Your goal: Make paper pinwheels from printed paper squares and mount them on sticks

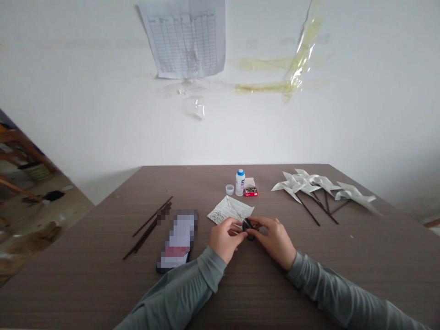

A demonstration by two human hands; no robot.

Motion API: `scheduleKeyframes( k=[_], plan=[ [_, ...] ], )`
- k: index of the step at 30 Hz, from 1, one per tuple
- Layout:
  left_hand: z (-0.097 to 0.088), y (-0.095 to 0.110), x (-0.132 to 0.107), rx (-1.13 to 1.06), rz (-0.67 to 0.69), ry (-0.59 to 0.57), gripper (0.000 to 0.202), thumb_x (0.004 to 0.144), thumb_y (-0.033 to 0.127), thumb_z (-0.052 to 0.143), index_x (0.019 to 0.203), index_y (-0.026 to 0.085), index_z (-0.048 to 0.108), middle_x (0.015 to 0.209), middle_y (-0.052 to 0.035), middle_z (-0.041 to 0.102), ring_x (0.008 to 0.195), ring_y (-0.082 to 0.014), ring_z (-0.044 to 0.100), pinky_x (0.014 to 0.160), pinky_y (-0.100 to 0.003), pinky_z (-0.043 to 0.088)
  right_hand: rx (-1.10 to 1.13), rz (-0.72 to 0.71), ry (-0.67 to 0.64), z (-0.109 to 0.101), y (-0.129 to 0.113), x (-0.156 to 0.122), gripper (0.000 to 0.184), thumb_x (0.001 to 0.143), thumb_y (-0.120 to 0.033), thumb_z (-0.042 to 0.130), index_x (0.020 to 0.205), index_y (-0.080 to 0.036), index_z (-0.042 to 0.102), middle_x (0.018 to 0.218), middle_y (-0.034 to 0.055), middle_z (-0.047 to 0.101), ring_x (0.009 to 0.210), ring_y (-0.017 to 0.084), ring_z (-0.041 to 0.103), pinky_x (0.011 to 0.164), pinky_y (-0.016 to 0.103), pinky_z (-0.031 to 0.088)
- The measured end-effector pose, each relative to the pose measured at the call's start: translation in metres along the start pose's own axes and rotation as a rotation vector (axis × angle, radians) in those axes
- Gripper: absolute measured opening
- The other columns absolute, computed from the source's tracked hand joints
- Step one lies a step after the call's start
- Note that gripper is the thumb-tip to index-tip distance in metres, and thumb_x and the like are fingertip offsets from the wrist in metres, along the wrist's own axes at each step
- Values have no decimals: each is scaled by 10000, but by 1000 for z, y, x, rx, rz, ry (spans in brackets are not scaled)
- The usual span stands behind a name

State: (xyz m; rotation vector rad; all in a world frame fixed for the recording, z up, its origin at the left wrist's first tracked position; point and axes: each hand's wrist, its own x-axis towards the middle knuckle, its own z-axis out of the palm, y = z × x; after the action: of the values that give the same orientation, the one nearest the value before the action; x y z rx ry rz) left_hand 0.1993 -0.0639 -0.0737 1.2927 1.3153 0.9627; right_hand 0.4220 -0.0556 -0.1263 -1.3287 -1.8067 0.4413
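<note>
We get a bright, even scene, with soft light spread across the white wall [103,123] and no source that we can make out. The wall comes close to washing out, while the brown table [295,284] stays muted, with only a faint sheen. Shadows lie pale and soft under the left hand [225,239] and right hand [273,242]. The small dark object [249,228] between them is too dark and small for us to read. Wide-lens bending tilts the floor [30,220] at the left edge, and a pixelated block [178,238] hides one spot on the table
</note>
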Motion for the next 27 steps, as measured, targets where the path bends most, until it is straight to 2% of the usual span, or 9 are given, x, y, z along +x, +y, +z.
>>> scheduleKeyframes(
  k=[7,10,13,16,21,24,27],
  plan=[
    [0,8,4,-27,-83,95,303,805,-55,921,902,216,824,796,33,824,658,-175,814,462,-201,610,-38,-166,4,-2,0,-1,363,1096,-249,770,1326,-359,1029,1218,85,1036,1075,373,1008,1015,514,821],
    [-3,4,6,-27,-74,99,320,784,-72,947,911,202,844,814,17,854,658,-186,844,479,-204,625,-110,-255,-3,-4,3,-1,362,1155,-230,728,1307,-379,1021,1174,72,1020,1062,339,988,989,475,801],
    [-12,-3,11,-8,-53,121,316,755,-51,986,916,192,865,845,-8,891,663,-201,866,485,-210,631,-193,-328,-11,-8,8,0,381,1173,-202,705,1347,-349,1010,1145,76,995,1026,324,961,958,468,792],
    [-28,-9,18,-10,-21,120,299,757,-3,1019,935,194,880,865,-21,918,680,-211,885,496,-217,638,-265,-358,-44,-12,9,1,436,1177,-193,699,1483,-321,982,1293,110,995,1153,348,957,1020,496,801],
    [-65,-7,33,69,-12,148,260,777,66,1022,925,224,878,844,-11,932,726,-221,919,511,-201,630,-342,-373,-179,-13,10,0,536,1209,-223,714,1695,-357,895,1730,142,889,1536,415,868,1237,629,769],
    [-87,2,43,127,24,160,225,781,83,999,913,218,877,850,-32,937,714,-213,906,516,-200,627,-357,-379,-258,-10,14,0,504,1192,-260,792,1653,-420,922,1734,101,890,1599,443,845,1311,716,731],
    [-107,16,55,264,1,228,220,761,89,997,879,216,862,804,-20,911,671,-193,876,531,-195,631,-332,-355,-280,-10,17,0,456,1178,-252,825,1555,-461,973,1667,74,928,1559,436,879,1349,724,708]
  ],
)
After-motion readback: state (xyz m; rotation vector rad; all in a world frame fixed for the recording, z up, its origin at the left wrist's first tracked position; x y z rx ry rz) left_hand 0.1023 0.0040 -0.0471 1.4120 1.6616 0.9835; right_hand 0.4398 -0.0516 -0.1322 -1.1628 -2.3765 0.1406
